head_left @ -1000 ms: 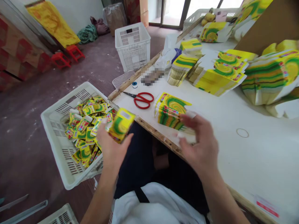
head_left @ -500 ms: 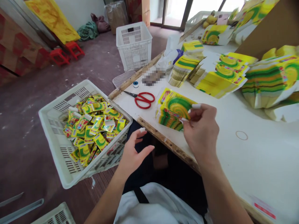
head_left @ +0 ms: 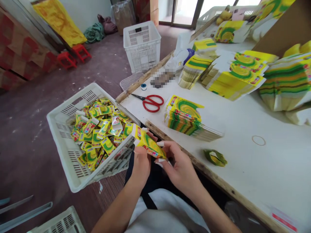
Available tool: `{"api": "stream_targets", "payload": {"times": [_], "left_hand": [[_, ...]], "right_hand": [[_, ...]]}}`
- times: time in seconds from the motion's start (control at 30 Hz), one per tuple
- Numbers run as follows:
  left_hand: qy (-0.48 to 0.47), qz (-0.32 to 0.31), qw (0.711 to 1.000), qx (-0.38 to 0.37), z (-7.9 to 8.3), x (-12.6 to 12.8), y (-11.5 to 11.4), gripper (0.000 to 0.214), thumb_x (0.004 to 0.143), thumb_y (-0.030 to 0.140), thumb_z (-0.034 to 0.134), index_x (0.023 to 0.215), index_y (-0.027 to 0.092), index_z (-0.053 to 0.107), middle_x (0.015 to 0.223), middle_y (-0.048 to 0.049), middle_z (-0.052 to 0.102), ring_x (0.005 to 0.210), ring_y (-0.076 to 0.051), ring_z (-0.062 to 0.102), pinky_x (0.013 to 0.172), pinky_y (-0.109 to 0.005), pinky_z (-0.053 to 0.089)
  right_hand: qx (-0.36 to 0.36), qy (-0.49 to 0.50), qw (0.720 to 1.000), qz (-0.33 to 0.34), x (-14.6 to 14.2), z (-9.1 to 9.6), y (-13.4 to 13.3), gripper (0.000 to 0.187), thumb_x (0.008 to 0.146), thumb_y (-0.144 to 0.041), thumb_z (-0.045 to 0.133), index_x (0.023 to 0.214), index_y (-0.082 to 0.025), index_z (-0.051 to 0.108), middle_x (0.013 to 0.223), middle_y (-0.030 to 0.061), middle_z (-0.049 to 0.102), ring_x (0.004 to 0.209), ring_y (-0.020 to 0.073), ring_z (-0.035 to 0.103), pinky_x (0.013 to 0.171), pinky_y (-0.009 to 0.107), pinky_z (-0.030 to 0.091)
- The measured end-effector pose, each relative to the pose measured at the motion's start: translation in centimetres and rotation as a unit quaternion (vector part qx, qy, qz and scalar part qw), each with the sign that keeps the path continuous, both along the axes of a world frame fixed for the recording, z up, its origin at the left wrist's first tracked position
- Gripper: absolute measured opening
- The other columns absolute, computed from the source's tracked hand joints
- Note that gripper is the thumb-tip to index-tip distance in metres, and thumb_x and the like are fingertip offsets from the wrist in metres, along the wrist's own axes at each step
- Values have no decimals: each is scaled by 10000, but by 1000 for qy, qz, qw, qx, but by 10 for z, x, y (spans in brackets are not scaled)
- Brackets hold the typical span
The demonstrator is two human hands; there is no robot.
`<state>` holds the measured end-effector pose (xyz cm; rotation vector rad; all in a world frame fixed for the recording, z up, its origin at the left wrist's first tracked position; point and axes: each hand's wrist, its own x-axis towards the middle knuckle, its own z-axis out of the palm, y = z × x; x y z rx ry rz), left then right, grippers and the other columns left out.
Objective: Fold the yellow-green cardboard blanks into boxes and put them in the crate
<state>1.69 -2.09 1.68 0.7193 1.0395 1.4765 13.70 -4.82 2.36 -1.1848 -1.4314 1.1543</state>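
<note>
Between my two hands, just off the table's edge, is a yellow and green printed carton (head_left: 148,142). My left hand (head_left: 143,158) grips its left end, with the thumb in front and the fingers mostly hidden behind it. At the lower right end, my right hand (head_left: 178,165) pinches it with white-covered fingertips. A stack of flat printed cartons (head_left: 183,113) lies on the table just beyond my hands. Left of them stands a white crate (head_left: 58,142) holding many small folded yellow cartons (head_left: 94,139).
Red-handled scissors (head_left: 153,103) and a small spool (head_left: 143,86) lie near the table's corner. More carton bundles (head_left: 235,77) stand farther back. A rubber band (head_left: 259,140) and a crumpled green-yellow piece (head_left: 215,158) lie on the right. Another white crate (head_left: 142,45) stands on the floor.
My right hand has come away from the stack with a carton, moving left and toward me. My left hand, open before, now holds the carton too. The green-yellow piece now shows on the table.
</note>
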Motion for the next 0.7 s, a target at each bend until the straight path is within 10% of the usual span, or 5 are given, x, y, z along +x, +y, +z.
{"api": "stream_targets", "payload": {"times": [0.17,0.37,0.53,0.7], "left_hand": [[96,0,995,12,-14,-15,-3,312,622,412,867,795,195,723,766,-9,737,718,-177,686,735,-304,566],[144,-49,986,75,7,-57,6,588,735,678,678,1152,264,660,1163,-77,729,1087,-266,678,970,-424,525],[421,-255,865,101,35,-60,2,987,515,560,885,1362,233,498,1419,-142,553,1334,-371,494,1115,-524,392],[482,-298,823,41,26,-20,-12,566,724,238,734,1240,219,503,1114,-57,689,968,-243,684,844,-385,559]], "right_hand": [[72,-43,996,-22,22,0,9,236,814,-84,529,930,-218,685,834,12,742,729,155,697,646,240,543],[178,-177,968,-16,42,14,10,353,881,-56,496,1015,-278,735,843,22,741,742,171,672,635,281,531],[290,-310,905,40,42,19,5,351,898,-56,529,981,-348,706,902,-28,755,941,208,648,1077,503,367],[194,-145,956,-164,24,0,-2,633,850,-271,673,1428,-322,421,1455,101,516,1359,309,462,1133,572,338]]}}
